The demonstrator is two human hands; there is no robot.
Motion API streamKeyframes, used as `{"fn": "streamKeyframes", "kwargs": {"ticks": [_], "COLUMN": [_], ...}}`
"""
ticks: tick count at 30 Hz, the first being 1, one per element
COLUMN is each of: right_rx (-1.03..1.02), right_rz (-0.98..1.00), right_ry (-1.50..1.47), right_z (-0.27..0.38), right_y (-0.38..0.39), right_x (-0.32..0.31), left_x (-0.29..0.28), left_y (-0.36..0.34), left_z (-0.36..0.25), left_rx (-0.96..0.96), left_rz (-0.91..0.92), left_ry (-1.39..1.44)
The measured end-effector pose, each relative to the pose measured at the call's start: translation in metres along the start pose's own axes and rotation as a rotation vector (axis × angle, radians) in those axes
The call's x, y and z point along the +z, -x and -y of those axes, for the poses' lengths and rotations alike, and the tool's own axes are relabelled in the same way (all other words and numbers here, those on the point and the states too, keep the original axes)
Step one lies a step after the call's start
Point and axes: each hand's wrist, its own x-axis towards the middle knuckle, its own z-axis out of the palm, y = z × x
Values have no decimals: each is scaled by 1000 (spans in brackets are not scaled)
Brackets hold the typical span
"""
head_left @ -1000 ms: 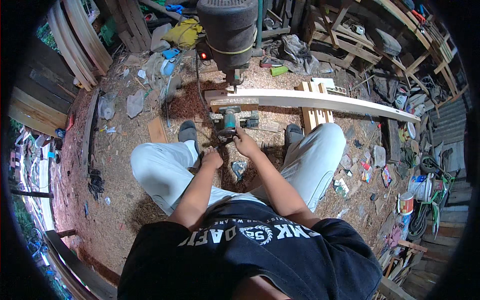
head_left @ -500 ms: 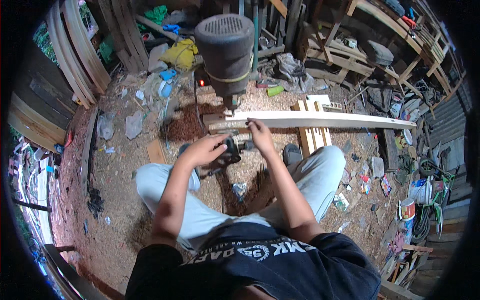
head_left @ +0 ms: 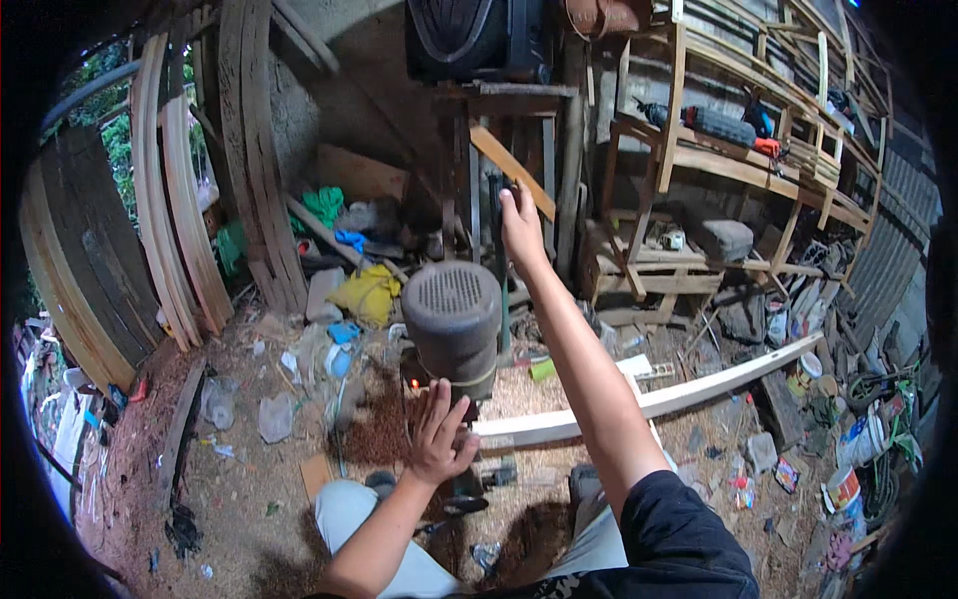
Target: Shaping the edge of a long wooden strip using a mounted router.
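A drill-like machine with a dark vented motor housing (head_left: 449, 314) stands in front of me above a long pale timber beam (head_left: 689, 391). My left hand (head_left: 439, 439) lies against the housing's lower part, fingers apart and holding nothing. My right arm reaches up past the motor, and my right hand (head_left: 521, 222) is closed at the top of a green upright rod (head_left: 503, 319); exactly what the fingertips grip is small and partly hidden. An orange-brown board (head_left: 494, 148) leans just behind that hand. A small red light (head_left: 415, 382) glows beside the housing.
Planks (head_left: 165, 190) lean at the left. A wooden rack (head_left: 728, 160) holding a power tool and timber is at the upper right. A yellow sack (head_left: 361, 298), plastic litter and shavings lie on the floor. Buckets (head_left: 840, 486) and scrap crowd the right side.
My right hand has left the tool and beam and risen to the rod's top. My left hand has moved to the motor housing. The view has tilted upward, showing more wall.
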Motion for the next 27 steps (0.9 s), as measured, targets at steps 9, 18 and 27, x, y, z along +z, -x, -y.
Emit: {"fn": "streamKeyframes", "kwargs": {"ticks": [9,18,27], "right_rx": [121,304,-61], "right_rz": [47,366,171], "right_ry": [-301,-510,-457], "right_z": [49,82,106], "right_y": [-13,7,99], "right_x": [24,-22,-51], "left_x": [-14,-7,-11], "left_y": [-18,-35,-34], "left_z": [23,1,-6], "left_rx": [-36,-44,-130], "left_rz": [-84,-34,-23], "left_ry": [-62,-89,-64]}}
